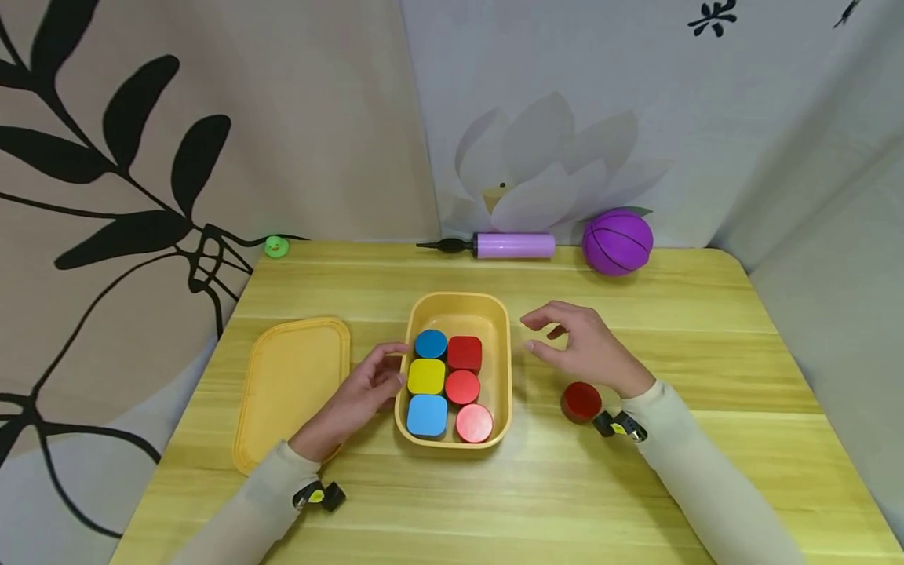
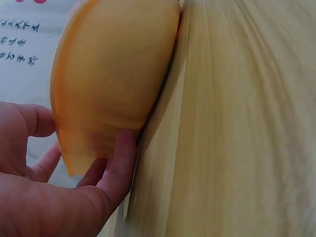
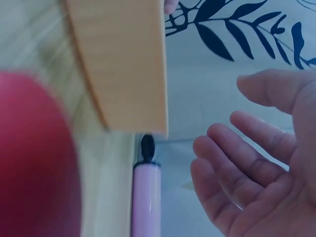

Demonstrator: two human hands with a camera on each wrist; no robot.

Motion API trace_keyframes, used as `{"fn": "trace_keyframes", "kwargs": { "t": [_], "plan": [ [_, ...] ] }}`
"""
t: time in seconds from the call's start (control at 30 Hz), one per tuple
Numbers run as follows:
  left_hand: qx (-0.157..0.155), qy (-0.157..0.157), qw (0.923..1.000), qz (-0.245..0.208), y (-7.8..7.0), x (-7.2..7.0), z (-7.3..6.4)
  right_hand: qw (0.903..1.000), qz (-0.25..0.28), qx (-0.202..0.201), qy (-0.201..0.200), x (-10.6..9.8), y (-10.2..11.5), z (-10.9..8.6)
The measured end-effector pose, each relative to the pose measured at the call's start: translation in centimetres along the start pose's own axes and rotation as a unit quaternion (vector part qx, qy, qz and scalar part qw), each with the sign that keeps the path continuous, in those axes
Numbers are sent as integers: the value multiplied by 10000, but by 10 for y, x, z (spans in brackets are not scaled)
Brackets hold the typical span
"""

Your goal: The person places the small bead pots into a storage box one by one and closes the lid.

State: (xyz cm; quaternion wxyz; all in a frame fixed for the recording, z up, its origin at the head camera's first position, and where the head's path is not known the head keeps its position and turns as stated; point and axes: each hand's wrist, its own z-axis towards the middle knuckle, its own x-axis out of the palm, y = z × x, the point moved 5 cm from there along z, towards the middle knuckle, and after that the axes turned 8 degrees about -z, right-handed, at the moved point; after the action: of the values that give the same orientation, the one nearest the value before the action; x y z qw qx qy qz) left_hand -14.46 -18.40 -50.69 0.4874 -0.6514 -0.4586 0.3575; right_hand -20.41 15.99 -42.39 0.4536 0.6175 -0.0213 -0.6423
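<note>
My left hand (image 1: 363, 396) rests against the left side of a yellow plastic box (image 1: 500, 369); in the left wrist view, thumb and fingers touch its outer wall (image 2: 113, 64). Inside the box stand several blocks in two columns: a round blue one (image 1: 431, 344), a yellow square one (image 1: 427, 377) and a light blue square one (image 1: 427, 416) on the left. On the right are a red square block (image 1: 464, 354) and two round red ones (image 1: 462, 387). Holding nothing, my right hand (image 1: 582, 341) hovers right of the box, fingers loosely bent. A dark red round block (image 1: 582, 402) lies near the right wrist.
A yellow lid (image 1: 293, 384) lies left of the box, partly under the left arm. Along the table's back edge are a small green toy duck (image 1: 276, 246), a purple hand pump (image 1: 514, 246) and a purple ball (image 1: 617, 242). Patterned cloth hangs behind.
</note>
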Motion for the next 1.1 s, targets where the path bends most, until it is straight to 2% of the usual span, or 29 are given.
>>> {"fn": "trace_keyframes", "kwargs": {
  "t": [0.1, 0.27, 0.7, 0.93, 1.1],
  "plan": [
    [95, 22, 10000, 15, 0, 0, 0, 9998, -4, 220, -33, -4, -11, -12],
    [82, 24, 10000, 11, 0, 0, 0, 9984, 19, 555, -41, -7, -29, -35],
    [161, 18, 9998, -129, 3, 0, -2, 9916, 736, 919, 544, 8, -53, -89],
    [117, 18, 9999, -84, 3, 0, -1, 9880, 620, 911, 1086, 17, -59, -102],
    [105, 18, 9999, -18, 2, 0, -1, 9865, 715, 853, 1198, 19, -60, -104]
  ]
}}
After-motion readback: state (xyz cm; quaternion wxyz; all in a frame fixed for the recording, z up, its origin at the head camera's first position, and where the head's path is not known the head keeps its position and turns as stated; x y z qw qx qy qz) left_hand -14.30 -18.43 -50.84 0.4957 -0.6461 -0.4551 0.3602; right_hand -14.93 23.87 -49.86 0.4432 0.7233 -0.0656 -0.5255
